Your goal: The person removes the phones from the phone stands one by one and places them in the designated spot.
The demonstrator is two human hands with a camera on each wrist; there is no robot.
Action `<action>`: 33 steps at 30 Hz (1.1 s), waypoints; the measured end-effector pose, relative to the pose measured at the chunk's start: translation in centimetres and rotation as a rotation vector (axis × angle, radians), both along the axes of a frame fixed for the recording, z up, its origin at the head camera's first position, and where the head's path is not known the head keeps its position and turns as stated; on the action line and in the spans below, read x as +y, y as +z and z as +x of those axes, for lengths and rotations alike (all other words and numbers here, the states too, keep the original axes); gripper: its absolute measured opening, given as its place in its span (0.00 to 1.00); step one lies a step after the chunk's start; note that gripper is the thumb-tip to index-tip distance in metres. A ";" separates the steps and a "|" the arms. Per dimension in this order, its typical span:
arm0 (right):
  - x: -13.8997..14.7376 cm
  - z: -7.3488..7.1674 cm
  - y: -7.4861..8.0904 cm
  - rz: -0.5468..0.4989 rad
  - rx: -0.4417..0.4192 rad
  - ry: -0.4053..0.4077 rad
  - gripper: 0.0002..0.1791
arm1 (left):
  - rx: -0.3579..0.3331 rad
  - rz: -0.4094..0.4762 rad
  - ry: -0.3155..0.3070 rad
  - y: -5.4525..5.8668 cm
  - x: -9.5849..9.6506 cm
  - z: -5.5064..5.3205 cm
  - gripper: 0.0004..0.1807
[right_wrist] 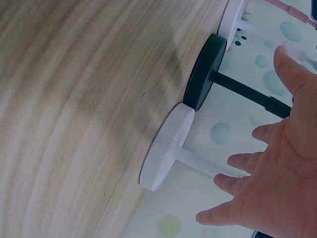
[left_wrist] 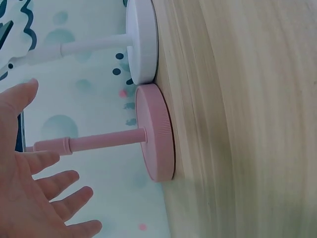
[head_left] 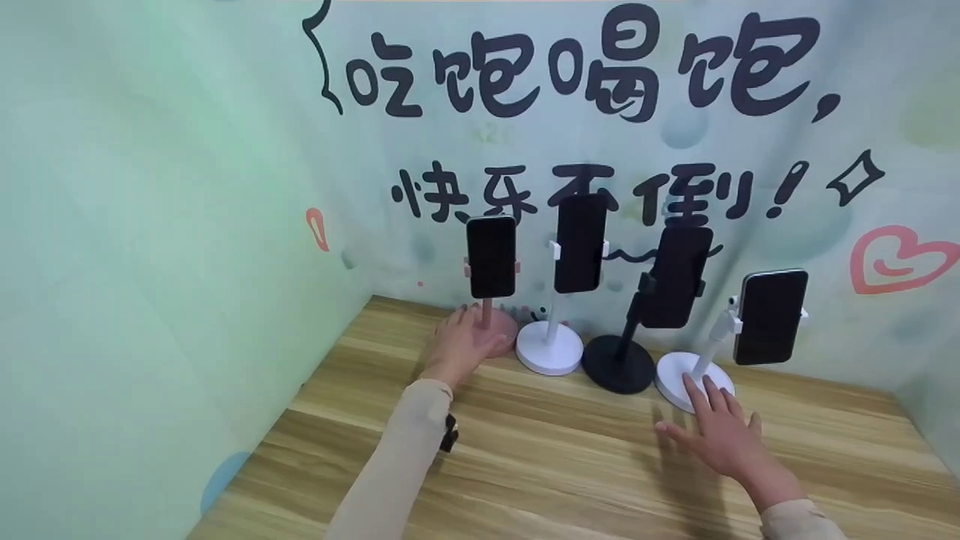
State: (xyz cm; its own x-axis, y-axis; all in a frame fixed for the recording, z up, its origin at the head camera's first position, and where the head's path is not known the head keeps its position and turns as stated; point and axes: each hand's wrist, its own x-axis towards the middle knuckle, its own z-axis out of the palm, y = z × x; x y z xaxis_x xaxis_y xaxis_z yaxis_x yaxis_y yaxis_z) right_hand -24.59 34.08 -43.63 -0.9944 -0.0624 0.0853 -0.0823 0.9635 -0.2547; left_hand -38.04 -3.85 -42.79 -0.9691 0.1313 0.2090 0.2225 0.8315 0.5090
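Note:
Four phone stands line up at the back of the wooden table, each bearing a dark-screened phone. My left hand [head_left: 459, 346], fingers spread, is by the pink phone stand [left_wrist: 159, 134] at the left end, which carries a phone [head_left: 492, 259]. In the left wrist view its fingers lie apart from the pink base. My right hand [head_left: 724, 435] is spread in front of the right-hand white phone stand [right_wrist: 168, 148], fingertips overlapping its base in the head view; that stand carries a phone [head_left: 771, 319]. Neither hand holds anything.
Between the hands stand another white phone stand [head_left: 550, 358] and a black phone stand [head_left: 619, 373], with a phone [head_left: 581, 244] and a phone [head_left: 679, 277] on them. Bases sit side by side. A printed curtain [head_left: 187, 225] hangs behind and left of the wooden table [head_left: 555, 465].

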 end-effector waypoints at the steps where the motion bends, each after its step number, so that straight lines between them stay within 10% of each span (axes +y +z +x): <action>1: 0.0 0.0 0.0 -0.001 -0.004 -0.001 0.52 | 0.002 0.009 0.000 0.0 -0.1 0.0 0.41; 33: -0.2 -0.2 -0.5 -0.019 -0.009 -0.003 0.54 | 0.031 0.240 -0.040 -0.5 -0.7 -2.6 0.27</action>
State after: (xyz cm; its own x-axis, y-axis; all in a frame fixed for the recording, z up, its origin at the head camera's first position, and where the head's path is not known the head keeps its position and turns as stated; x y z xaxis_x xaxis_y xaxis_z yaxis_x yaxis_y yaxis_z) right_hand -24.76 33.91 -44.11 -0.9953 -0.0581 0.0773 -0.0773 0.9586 -0.2740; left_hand -40.69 -4.57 -43.27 -0.9567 0.1128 0.2683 0.2716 0.6773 0.6837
